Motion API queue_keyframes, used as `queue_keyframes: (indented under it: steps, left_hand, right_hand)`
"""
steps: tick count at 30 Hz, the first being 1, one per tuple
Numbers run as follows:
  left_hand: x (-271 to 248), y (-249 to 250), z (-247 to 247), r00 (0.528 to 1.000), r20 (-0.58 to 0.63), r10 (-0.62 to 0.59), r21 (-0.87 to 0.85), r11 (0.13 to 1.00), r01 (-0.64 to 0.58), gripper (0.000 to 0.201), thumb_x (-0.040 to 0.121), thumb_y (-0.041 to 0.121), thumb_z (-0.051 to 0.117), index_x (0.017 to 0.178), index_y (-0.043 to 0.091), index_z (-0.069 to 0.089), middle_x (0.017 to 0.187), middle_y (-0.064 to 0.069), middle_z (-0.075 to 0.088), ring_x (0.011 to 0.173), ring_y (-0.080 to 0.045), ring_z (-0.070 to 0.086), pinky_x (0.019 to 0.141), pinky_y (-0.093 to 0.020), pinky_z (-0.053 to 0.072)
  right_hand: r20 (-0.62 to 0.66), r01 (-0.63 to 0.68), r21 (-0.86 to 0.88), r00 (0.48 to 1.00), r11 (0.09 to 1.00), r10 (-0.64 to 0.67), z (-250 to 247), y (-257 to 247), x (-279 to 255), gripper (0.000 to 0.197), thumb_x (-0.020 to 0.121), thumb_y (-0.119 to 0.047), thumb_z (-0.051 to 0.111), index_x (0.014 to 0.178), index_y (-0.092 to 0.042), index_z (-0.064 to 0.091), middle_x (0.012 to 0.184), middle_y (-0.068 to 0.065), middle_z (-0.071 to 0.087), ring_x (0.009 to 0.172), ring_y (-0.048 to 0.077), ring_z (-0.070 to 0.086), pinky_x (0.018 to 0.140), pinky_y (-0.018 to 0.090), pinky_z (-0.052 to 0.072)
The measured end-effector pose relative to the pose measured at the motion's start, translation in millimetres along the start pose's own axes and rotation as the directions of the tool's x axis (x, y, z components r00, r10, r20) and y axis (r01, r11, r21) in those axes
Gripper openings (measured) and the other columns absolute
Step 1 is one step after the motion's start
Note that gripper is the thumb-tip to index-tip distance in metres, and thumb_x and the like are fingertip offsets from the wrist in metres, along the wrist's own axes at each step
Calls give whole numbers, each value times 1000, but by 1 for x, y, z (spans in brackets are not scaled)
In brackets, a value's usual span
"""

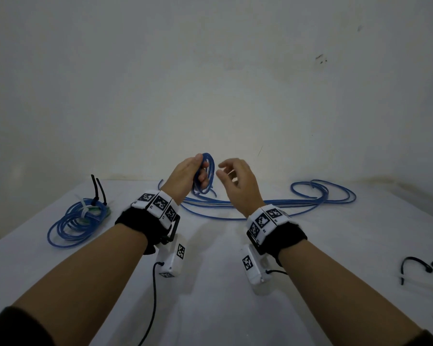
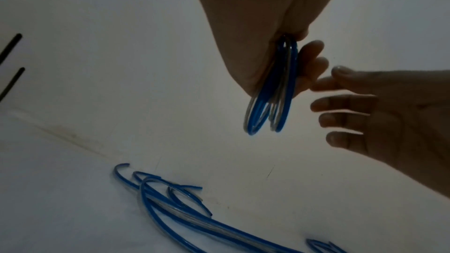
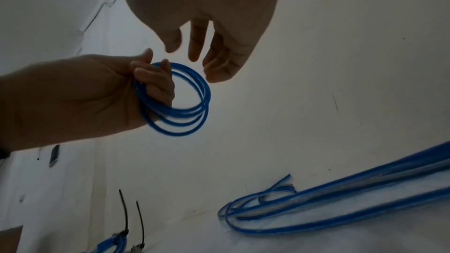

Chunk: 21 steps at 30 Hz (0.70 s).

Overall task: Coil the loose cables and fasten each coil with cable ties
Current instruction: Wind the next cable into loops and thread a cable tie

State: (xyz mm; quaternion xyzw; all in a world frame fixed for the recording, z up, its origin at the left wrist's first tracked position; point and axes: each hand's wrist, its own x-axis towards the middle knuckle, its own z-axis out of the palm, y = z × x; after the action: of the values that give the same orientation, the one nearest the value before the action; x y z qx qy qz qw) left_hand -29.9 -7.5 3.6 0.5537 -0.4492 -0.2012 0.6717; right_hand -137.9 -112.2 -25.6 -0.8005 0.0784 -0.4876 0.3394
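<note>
1. Holding a small coil of blue cable up above the tabletop, the left hand has its fingers curled through the loops and its thumb pressed on the outside, so this grip is clamped on the coil.
2. From the right wrist view the coil shows as several round turns stacked together, hanging from the left hand and clear of the surface.
3. From the left wrist view the same coil is seen edge-on, pinched between thumb and fingers.
4. Just beside the coil, the right hand hangs with fingers spread and loosely bent; its grip is apart and holds nothing, and its fingertips are close to the coil but not touching it.
5. Below and beyond the hands, loose blue cables lie in long strands across the far side of the tabletop, looping at the right end.
6. Far left on the tabletop sits a finished bundle of blue cable, bound by a white tie and two black ties whose tails stick upward; something green shows in it, perhaps another tie, but it is too small to tell.
7. Near the right edge lie several spare black cable ties, apart from the cables.
</note>
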Motion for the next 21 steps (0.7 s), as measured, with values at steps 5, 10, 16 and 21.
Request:
queue_keyframes:
  steps: [5,10,16,21]
  left_hand:
    - [-1,6,6,997,59,-42,116,993,35,44,101,35,28,75,8,51,38,9,39,39,-5,34,45,-16,31]
    - [2,4,10,997,10,-83,134,988,81,48,101,39,25,73,9,48,44,9,32,36,-6,27,39,-17,30]
    - [4,2,15,998,-29,-65,195,978,69,37,102,31,25,69,14,29,52,1,27,39,-9,24,41,-21,27]
    - [3,4,20,998,-50,-45,209,976,54,29,101,21,30,73,14,34,56,-2,35,46,-14,29,43,-21,26]
  right_hand:
    - [153,77,18,985,997,-79,-8,-5,13,32,95,-12,47,125,-17,57,119,-1,59,108,10,53,86,11,42]
    - [162,17,109,986,994,-34,-6,-13,12,23,95,-11,50,112,-13,64,102,10,63,91,16,61,82,20,50]
    - [130,-64,161,991,985,43,1,-14,6,10,92,-15,55,96,-16,64,89,-7,60,79,12,55,74,33,49]
    - [105,-136,211,988,968,116,-2,-18,7,4,91,-13,57,87,-12,59,76,-7,57,63,3,49,63,17,41]
